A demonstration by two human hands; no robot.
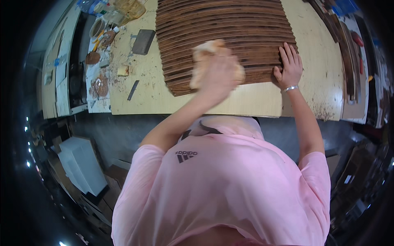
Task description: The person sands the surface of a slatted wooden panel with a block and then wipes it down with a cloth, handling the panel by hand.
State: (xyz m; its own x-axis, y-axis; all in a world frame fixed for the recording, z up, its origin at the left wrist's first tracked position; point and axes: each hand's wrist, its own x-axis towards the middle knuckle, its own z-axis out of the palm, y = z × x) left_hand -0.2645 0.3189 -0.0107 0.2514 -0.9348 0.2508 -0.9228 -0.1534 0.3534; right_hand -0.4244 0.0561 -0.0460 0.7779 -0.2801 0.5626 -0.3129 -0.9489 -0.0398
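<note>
A large brown panel of stacked curved wooden slats (230, 24) lies on a pale workbench (254, 104). My left hand (219, 76) is closed on a stained tan cloth (205, 51) and presses it onto the panel's near edge; the hand is blurred. At the panel's right near corner my right hand (289, 65) lies flat with fingers spread, a silver bracelet on its wrist. My pink shirt fills the lower part of the view.
Left of the panel lie a dark grey block (143, 41), a small pale block (123, 70) and a thin dark strip (132, 90). Stained paper with tins and containers (98, 28) lines the bench's left end. A white box (82, 164) sits on the floor.
</note>
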